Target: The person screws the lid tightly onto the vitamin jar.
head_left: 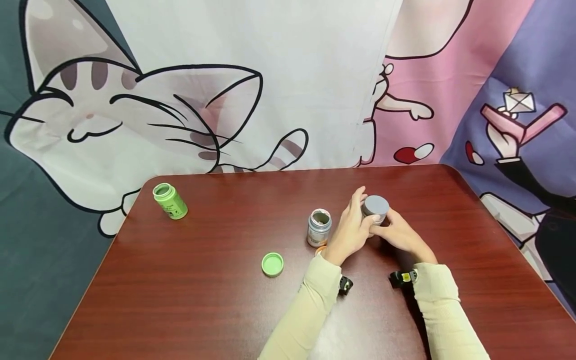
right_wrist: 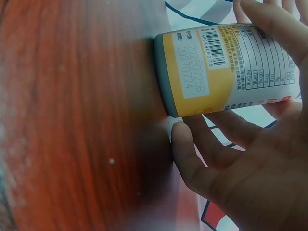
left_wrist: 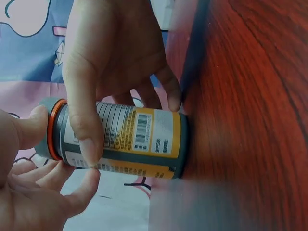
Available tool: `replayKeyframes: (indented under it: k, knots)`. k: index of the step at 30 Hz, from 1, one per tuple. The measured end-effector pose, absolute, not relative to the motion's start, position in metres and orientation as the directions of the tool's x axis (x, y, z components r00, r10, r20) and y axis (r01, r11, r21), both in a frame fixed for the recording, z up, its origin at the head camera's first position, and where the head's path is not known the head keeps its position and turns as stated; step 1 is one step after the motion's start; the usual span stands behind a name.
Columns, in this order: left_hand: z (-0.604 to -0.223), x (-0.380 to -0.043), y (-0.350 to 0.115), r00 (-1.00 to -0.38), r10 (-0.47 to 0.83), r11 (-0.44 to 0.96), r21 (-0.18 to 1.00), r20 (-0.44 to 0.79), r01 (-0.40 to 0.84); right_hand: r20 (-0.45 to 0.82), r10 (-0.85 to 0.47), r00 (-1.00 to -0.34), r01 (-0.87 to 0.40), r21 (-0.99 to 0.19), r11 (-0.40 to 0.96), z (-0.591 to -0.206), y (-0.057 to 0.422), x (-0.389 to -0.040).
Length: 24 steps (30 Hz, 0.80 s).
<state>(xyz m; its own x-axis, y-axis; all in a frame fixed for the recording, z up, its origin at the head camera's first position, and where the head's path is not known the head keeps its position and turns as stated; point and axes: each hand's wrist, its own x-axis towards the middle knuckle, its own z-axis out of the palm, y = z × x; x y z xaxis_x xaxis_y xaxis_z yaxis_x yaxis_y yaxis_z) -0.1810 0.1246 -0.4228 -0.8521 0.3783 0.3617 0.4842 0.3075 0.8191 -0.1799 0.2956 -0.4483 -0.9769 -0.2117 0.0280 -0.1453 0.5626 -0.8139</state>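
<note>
the grey-capped bottle (head_left: 376, 206) is between the two hands on the right half of the brown wooden table (head_left: 225, 320), cap uppermost. the left hand (head_left: 352, 230) grasps it at the top, thumb and fingers around the grey cap, just by an orange ring (left_wrist: 50, 132); the right hand (head_left: 399, 232) grasps the body below, thumb across the label (left_wrist: 144, 130) and fingers behind. whether the base touches the wood i cannot tell.

that label is white, grey and yellow. it carries a barcode (right_wrist: 216, 49) and a ruled table with amounts, "900mg" among them. a pale box beside the barcode reads "20250725b" over "20270724", and small chinese characters run alongside, mostly too fine to make out. no brand name is legible.

just beside the left hand an open grey bottle (head_left: 319, 231) stands upright, its print too small to read; an orange round piece (head_left: 320, 249) lies by its base, partly hidden by the hand. nearer the front edge lies a green lid (head_left: 272, 264). well apart, at the far left, stands an open green bottle (head_left: 171, 202) with unreadable dark print.
</note>
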Motion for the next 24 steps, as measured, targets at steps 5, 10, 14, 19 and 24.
replayKeyframes:
  k: [5,10,14,19,24]
  knots:
    - [-0.419,-0.181,0.124,-0.865,0.373,0.318,0.829,0.335,0.459,0.027,-0.212,-0.977,-0.145,-0.813,0.564,-0.447,0.296,-0.181]
    - [-0.418,-0.179,0.13,-0.884,0.344,0.367,0.821,0.316,0.436,0.078,-0.233,-0.969,-0.197,-0.815,0.545,-0.449,0.298,-0.181]
    - [-0.423,-0.177,0.138,-0.874,0.319,0.418,0.773,0.367,0.477,0.109,-0.237,-0.965,-0.227,-0.799,0.557,-0.45,0.298,-0.18]
    - [-0.428,-0.177,0.141,-0.86,0.275,0.476,0.716,0.43,0.511,0.088,-0.234,-0.968,-0.21,-0.797,0.567,-0.451,0.296,-0.181]
    - [-0.428,-0.179,0.138,-0.847,0.303,0.522,0.668,0.437,0.531,0.06,-0.213,-0.975,-0.174,-0.804,0.569,-0.45,0.295,-0.181]
